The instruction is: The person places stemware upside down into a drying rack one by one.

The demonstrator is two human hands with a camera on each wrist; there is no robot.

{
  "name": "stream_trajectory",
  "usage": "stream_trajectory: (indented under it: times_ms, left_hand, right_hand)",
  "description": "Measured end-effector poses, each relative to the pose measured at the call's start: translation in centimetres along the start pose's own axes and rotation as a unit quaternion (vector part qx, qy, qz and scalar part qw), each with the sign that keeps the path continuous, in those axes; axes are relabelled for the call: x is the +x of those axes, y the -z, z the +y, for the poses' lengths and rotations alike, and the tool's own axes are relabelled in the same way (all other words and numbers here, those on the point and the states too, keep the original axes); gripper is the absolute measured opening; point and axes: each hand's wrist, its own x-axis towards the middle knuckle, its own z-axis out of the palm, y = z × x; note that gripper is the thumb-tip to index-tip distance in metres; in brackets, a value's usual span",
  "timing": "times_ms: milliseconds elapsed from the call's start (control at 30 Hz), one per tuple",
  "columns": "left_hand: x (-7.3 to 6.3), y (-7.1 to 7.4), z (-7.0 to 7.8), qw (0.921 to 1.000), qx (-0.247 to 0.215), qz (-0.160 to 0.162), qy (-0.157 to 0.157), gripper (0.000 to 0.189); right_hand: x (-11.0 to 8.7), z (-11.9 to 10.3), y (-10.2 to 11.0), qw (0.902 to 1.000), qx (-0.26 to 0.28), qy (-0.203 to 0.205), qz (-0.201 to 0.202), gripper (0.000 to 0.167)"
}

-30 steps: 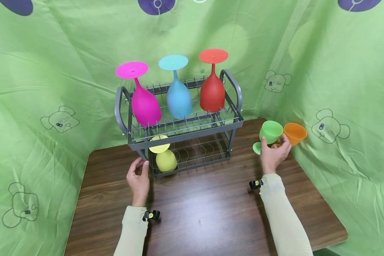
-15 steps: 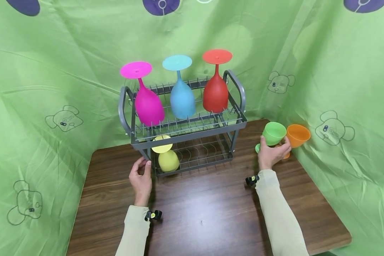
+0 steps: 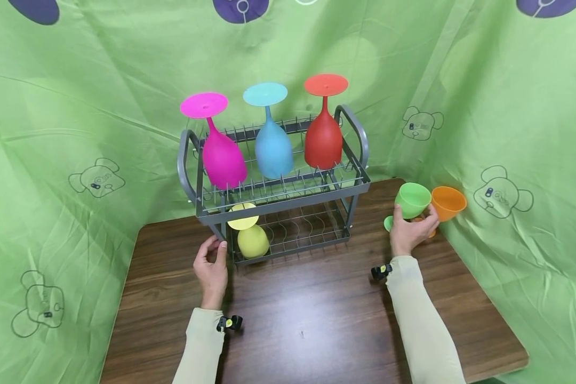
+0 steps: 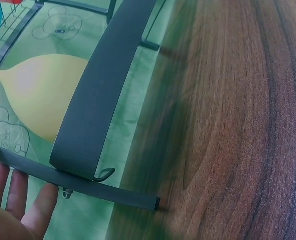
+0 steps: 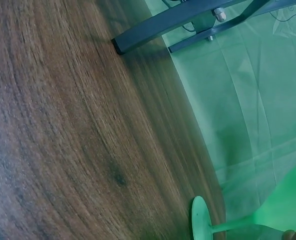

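My left hand (image 3: 212, 273) grips the front left leg of the dark grey two-tier dish rack (image 3: 288, 201). In the left wrist view the rack's leg (image 4: 113, 194) passes between thumb and fingers (image 4: 40, 207). At the right my right hand (image 3: 409, 232) pinches the bowl of a green goblet (image 3: 413, 198), mouth up, thumb on one side and fingers on the other. Its foot (image 5: 201, 220) and stem show in the right wrist view, where the hand is mostly cut off. Just right of it is an orange goblet (image 3: 448, 202), mouth up, partly hidden by the right hand.
Upside down on the upper tier are a magenta goblet (image 3: 224, 160), a blue goblet (image 3: 273, 149) and a red goblet (image 3: 324, 141). A yellow goblet (image 3: 253, 241) sits inverted at the left of the lower tier. Green cloth (image 3: 125, 106) surrounds the wooden table (image 3: 288, 320).
The head view has shifted slightly. My right hand has moved a little leftward and up against the green goblet's bowl, uncovering more of the orange goblet's foot. The left hand stays on the rack.
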Motion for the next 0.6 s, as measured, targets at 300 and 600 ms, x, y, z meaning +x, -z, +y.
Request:
stream_trajectory:
  times_ms: [300, 600]
  left_hand:
    - [-0.1, 0.3, -0.1, 1.0, 0.003, 0.0, -0.006, 0.024]
    - [-0.7, 0.9, -0.3, 0.9998, -0.019, -0.005, -0.005, 0.026]
  right_hand:
    - [-1.0, -1.8, 0.7, 0.9987, 0.032, -0.025, -0.032, 0.076]
    - [-3.9, -6.3, 3.3, 0.9911, 0.082, 0.061, -0.085, 0.072]
